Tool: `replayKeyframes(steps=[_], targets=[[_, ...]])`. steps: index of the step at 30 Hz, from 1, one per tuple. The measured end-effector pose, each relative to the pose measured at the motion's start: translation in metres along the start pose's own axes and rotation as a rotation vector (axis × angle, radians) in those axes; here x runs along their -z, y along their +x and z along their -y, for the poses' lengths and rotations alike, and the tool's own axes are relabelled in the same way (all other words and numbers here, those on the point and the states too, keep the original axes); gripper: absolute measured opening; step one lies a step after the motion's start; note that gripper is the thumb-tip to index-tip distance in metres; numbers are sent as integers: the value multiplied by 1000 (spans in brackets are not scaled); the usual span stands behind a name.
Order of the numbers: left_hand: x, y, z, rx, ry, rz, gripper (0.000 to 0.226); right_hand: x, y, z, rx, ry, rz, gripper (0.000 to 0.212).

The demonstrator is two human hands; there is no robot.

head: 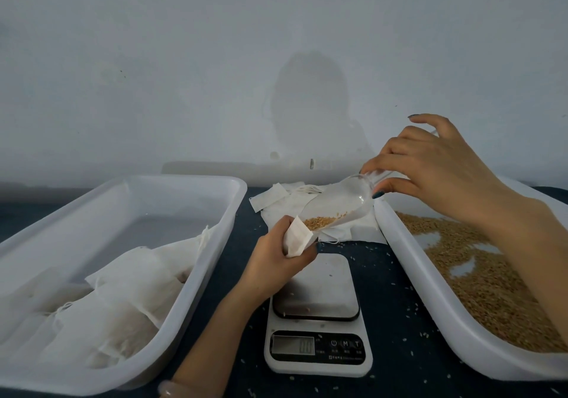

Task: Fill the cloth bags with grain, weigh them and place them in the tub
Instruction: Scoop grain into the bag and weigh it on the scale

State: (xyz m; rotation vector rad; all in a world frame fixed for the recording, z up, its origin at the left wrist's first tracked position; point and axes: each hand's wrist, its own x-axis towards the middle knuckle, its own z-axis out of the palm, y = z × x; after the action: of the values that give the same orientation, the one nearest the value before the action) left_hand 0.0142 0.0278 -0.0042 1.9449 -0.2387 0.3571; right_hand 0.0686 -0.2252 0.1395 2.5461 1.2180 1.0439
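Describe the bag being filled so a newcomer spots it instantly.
Find the scale between the left tub and the grain tub. Above its platform the left hand grips a cloth bag, a clear scoop at its mouth. It alone is held; other bags lie in the left tub or flat behind.

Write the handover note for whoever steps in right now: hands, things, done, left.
Left hand: grips an open bag above the scale.
Right hand: holds a clear cup, tipped, mouth at the bag, some grain in it.
Scale pan: bare.
Left tub: several filled bags.
Right tub: loose grain.
Empty bags: behind the scale.
Left: finish filling this bag, weigh it, put it in the left tub, then the empty ones.
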Motion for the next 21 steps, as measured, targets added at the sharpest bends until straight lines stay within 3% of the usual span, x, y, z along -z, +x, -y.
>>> replayKeyframes(steps=[5,10,14,16,18,21], targets=[[0,1,-1,20,-44,-4,43,-19,-9,-6,-212,317,183,53],[1,1,-1,19,-117,-21,31,-33,-18,-6,-448,776,348,50],[0,3,-5,36,-175,-34,18,-40,-24,-9,-627,931,408,30],[1,2,-8,59,-219,-40,13,-44,-27,-15,-750,939,419,23],[3,0,-11,75,-282,-28,30,-49,-30,-24,-854,819,471,26],[4,0,-11,107,-408,25,38,-57,-36,-32,-936,581,721,25]])
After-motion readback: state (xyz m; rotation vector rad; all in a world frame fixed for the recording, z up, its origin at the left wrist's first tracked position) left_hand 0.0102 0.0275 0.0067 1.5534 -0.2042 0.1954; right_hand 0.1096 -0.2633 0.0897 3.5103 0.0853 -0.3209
